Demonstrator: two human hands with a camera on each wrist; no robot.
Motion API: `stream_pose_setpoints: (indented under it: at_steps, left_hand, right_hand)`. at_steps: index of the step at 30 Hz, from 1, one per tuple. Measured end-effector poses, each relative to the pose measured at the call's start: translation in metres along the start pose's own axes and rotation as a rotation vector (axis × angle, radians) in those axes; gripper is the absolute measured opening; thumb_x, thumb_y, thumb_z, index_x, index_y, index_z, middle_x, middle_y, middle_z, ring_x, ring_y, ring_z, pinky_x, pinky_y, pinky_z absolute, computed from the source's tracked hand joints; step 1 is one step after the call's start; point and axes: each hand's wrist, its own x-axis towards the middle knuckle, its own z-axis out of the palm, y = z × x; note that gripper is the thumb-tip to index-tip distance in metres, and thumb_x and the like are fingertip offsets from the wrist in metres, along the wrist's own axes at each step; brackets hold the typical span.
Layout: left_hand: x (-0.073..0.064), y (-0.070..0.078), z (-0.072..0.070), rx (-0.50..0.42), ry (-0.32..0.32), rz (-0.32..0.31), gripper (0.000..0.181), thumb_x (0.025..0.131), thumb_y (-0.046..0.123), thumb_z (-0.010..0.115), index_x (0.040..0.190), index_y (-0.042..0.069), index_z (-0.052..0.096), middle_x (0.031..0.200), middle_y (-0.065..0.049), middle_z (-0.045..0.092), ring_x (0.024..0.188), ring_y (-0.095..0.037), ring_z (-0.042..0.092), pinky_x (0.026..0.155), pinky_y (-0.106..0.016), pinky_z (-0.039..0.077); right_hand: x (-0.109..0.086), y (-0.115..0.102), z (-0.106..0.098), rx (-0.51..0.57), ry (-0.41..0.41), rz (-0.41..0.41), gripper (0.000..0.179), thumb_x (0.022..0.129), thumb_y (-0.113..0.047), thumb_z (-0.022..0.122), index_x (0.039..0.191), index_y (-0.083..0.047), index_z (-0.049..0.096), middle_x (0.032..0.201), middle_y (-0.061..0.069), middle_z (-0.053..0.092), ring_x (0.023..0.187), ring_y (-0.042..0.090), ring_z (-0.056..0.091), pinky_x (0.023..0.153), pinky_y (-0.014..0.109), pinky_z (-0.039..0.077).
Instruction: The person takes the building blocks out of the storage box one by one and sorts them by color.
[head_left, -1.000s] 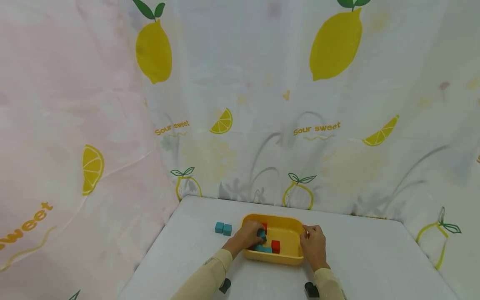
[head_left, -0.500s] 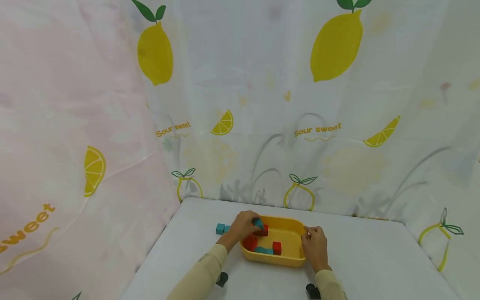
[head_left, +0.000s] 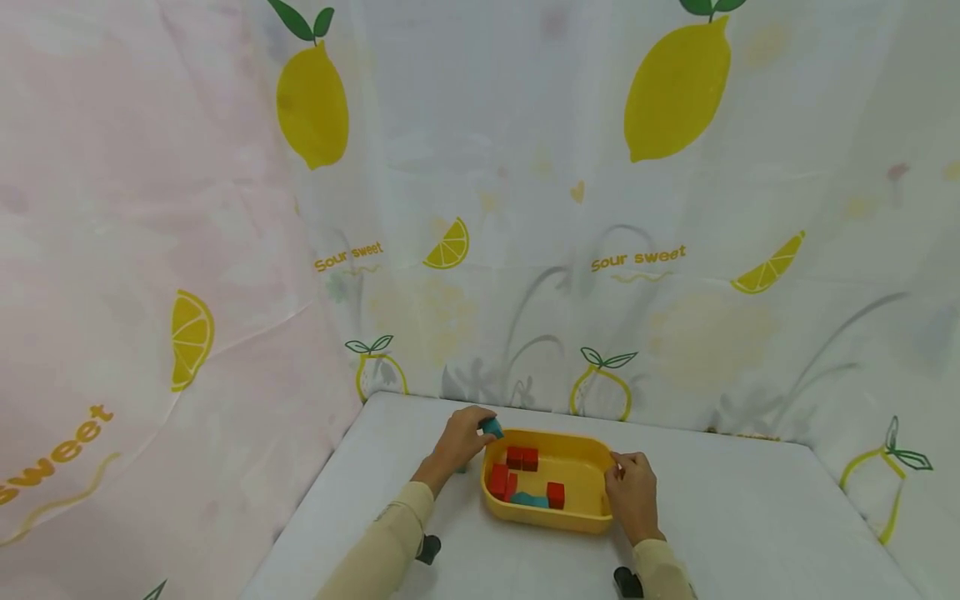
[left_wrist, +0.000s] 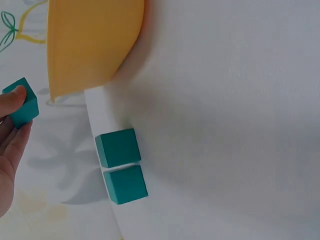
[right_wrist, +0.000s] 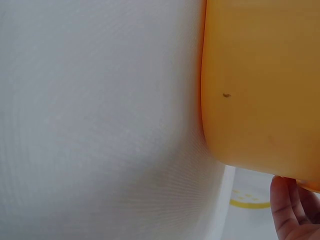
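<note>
My left hand (head_left: 459,437) pinches a teal cube (head_left: 491,427) between thumb and fingers, raised by the back-left corner of the yellow plastic tub (head_left: 551,518). The left wrist view shows this held cube (left_wrist: 26,107) beside the tub's outer wall (left_wrist: 92,45). With thumb and fingers, my right hand (head_left: 632,496) grips the tub's right rim. Inside the tub lie several red cubes (head_left: 555,495) and teal blocks (head_left: 529,500) against the near wall. A pair of teal cubes, one nearer the tub (left_wrist: 119,148) and one beyond it (left_wrist: 126,185), sits side by side on the table.
A white cloth covers the table (head_left: 720,500). Behind it hangs a lemon-printed curtain (head_left: 487,333), which also runs along the left side. Black wrist straps or mounts (head_left: 429,550) show beneath both forearms.
My left hand has lifted the teal cube from inside the tub and carried it up and left to the back-left rim. The right hand keeps its grip on the rim.
</note>
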Motion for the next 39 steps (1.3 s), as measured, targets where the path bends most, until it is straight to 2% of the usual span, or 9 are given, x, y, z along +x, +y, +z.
stream_pose_setpoints:
  at_steps: [8,15,22,27,32,39]
  left_hand:
    - [-0.01,-0.026,-0.012,0.022,0.022,-0.056,0.033,0.077,0.003,0.081,0.108,-0.002,0.07,0.105,-0.011,0.068,0.092,-0.023,0.065,0.081,-0.035,0.056]
    - [-0.02,-0.046,-0.021,-0.003,0.07,-0.068,0.033,0.076,-0.005,0.079,0.107,-0.004,0.069,0.103,-0.014,0.068,0.091,-0.026,0.065,0.077,-0.035,0.057]
    - [-0.031,-0.06,-0.03,-0.018,0.106,-0.13,0.033,0.075,-0.01,0.077,0.106,-0.004,0.069,0.105,-0.016,0.067,0.098,-0.029,0.064,0.08,-0.038,0.056]
    - [-0.039,-0.069,-0.029,-0.033,0.095,-0.162,0.032,0.076,-0.011,0.075,0.107,-0.005,0.068,0.105,-0.016,0.067,0.098,-0.03,0.063,0.082,-0.039,0.056]
    - [-0.046,-0.075,-0.029,-0.008,0.098,-0.162,0.033,0.074,-0.015,0.074,0.106,-0.005,0.068,0.104,-0.017,0.067,0.098,-0.03,0.063,0.081,-0.04,0.055]
    - [-0.052,-0.08,-0.031,0.013,0.09,-0.169,0.033,0.074,-0.017,0.072,0.104,-0.006,0.068,0.102,-0.016,0.066,0.095,-0.03,0.063,0.081,-0.042,0.055]
  right_hand:
    - [0.001,0.002,0.0,-0.004,-0.012,-0.012,0.026,0.081,0.007,0.064,0.107,0.01,0.069,0.088,0.013,0.055,0.073,0.02,0.05,0.06,0.029,0.047]
    - [0.003,0.002,-0.003,-0.017,-0.019,0.004,0.027,0.082,0.007,0.064,0.109,0.01,0.069,0.09,0.014,0.054,0.075,0.023,0.051,0.062,0.033,0.048]
    - [0.003,0.002,-0.002,0.002,-0.013,-0.007,0.026,0.083,0.006,0.064,0.108,0.01,0.069,0.089,0.013,0.055,0.075,0.022,0.052,0.064,0.034,0.049]
    - [0.002,0.001,-0.001,0.011,-0.029,0.015,0.026,0.083,0.007,0.064,0.109,0.01,0.069,0.09,0.014,0.055,0.076,0.023,0.052,0.064,0.034,0.049]
    - [0.001,0.0,0.0,0.019,-0.033,0.016,0.026,0.083,0.008,0.064,0.109,0.01,0.069,0.089,0.014,0.055,0.074,0.022,0.05,0.062,0.031,0.047]
    - [0.002,0.003,0.0,0.011,-0.012,-0.005,0.026,0.082,0.008,0.064,0.108,0.01,0.069,0.088,0.013,0.055,0.073,0.022,0.05,0.062,0.032,0.047]
